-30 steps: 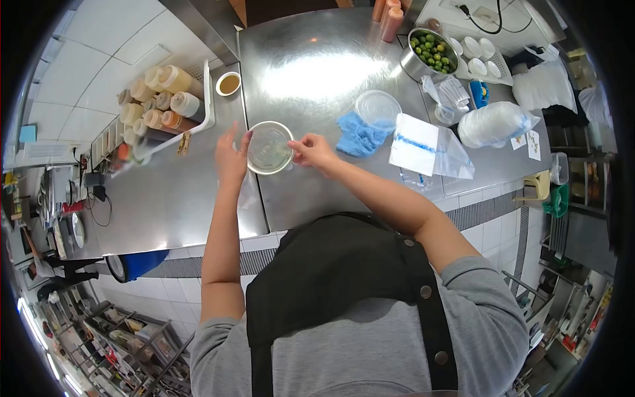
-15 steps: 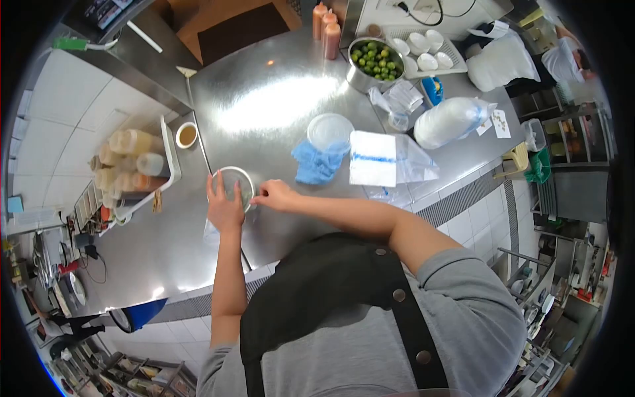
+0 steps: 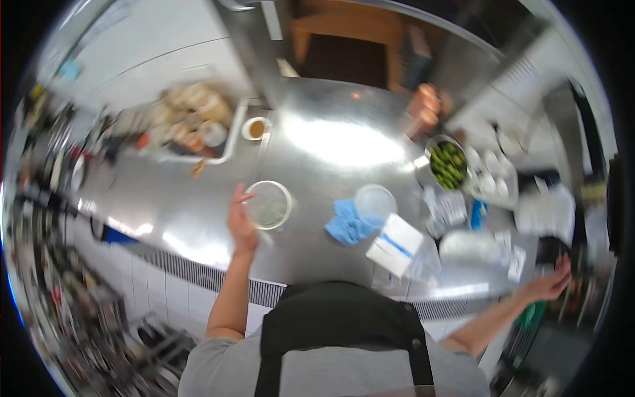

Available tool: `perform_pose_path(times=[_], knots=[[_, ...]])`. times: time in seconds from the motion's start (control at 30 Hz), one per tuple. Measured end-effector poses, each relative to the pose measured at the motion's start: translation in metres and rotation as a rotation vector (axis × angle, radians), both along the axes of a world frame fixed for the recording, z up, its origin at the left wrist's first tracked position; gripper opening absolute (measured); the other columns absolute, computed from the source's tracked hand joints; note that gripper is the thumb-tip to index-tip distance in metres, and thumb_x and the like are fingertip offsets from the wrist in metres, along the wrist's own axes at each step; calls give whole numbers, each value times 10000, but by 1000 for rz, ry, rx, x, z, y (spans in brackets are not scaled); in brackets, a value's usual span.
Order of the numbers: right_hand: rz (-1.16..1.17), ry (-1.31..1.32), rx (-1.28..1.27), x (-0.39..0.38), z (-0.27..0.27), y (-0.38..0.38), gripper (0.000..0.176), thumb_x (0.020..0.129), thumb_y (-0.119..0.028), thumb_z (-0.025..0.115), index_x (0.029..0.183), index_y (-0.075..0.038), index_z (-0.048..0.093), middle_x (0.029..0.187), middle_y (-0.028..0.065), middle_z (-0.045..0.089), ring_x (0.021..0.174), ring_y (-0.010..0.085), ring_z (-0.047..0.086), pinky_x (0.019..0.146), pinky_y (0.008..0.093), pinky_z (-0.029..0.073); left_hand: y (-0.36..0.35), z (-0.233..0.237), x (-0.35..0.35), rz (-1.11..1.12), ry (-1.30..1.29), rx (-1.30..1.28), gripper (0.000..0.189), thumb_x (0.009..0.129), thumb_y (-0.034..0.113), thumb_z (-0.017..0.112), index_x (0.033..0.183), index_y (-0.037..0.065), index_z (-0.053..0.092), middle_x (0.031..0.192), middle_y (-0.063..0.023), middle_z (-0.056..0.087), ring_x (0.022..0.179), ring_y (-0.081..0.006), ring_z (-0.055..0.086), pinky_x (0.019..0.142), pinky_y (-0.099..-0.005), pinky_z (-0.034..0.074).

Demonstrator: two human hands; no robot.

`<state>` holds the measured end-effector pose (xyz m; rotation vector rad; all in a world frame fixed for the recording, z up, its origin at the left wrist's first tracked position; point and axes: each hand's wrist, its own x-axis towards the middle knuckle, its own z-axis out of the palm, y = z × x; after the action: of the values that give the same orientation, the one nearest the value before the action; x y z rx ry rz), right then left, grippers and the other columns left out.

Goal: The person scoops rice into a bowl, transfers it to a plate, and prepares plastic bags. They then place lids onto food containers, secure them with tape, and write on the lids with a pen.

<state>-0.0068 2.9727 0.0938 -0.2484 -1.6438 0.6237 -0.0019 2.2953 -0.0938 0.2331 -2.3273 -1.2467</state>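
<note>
My left hand [image 3: 242, 221] is at the left rim of a round, white-rimmed container [image 3: 289, 210], its fingers stretched out and apart. Something pale green shows inside the container. Far to the right, my right hand [image 3: 550, 282] reaches past the counter's right end, the arm extended. Motion smears its fingers, and I cannot tell whether they hold anything. Right of the container lie a crumpled blue cloth [image 3: 346, 225] and a round translucent lid [image 3: 374, 201]. Beside them is a white folded cloth with a blue stripe [image 3: 395, 245].
A white tray of bottles [image 3: 237, 135] stands at the left, beside a small cup of brown liquid [image 3: 255, 129]. A pot of green limes [image 3: 448, 164], orange sauce bottles [image 3: 423, 112], a rack of white cups [image 3: 493, 173] and a plastic-wrapped white stack [image 3: 471, 246] occupy the right side.
My right hand has left the container and swung far out to the right. The left hand has shifted from over the container to its left edge. The camera view has turned.
</note>
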Motion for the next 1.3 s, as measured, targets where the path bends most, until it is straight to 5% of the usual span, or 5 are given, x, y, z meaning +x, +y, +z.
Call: perform_pose_path(times=[0.13,0.37,0.87,1.0,1.3], knots=[[-28,-1018,100,-48,-212,253,414,1019,-362,575,1128,26,669,1072,160,719,978,283,675,882,383,515,53,2,7,-44,-30,-1,473,832,-83,395,1259,17,571,1280,-207,601,1206,-350,592,1053,-399,439],[238,-1186,-238,-111,-340,130,619,866,-425,761,1181,93,636,1038,212,688,978,252,636,900,394,494,116,18,38,-175,-272,99,576,795,-131,444,1315,78,576,1197,-153,616,913,-272,651,865,-364,530],[565,-1380,-609,-77,-219,160,602,861,-396,766,1174,102,638,1048,192,678,946,234,614,895,379,491,86,23,61,-335,-471,-6,561,812,-102,480,1318,121,579,1143,-104,651,978,-280,655,855,-383,525],[183,-1061,-362,-5,-111,142,622,863,-349,765,1273,91,608,1159,170,661,980,236,605,904,364,486,67,-4,57,-381,-155,78,516,863,-98,461,1320,104,592,997,-132,664,899,-252,669,853,-357,513],[895,-634,-740,66,-53,-113,912,670,-218,839,1456,-11,426,1341,185,538,1206,320,555,1022,452,469,54,-5,42,-660,-515,439,284,1046,129,468,1246,48,652,817,-52,644,791,-105,602,762,-270,457]])
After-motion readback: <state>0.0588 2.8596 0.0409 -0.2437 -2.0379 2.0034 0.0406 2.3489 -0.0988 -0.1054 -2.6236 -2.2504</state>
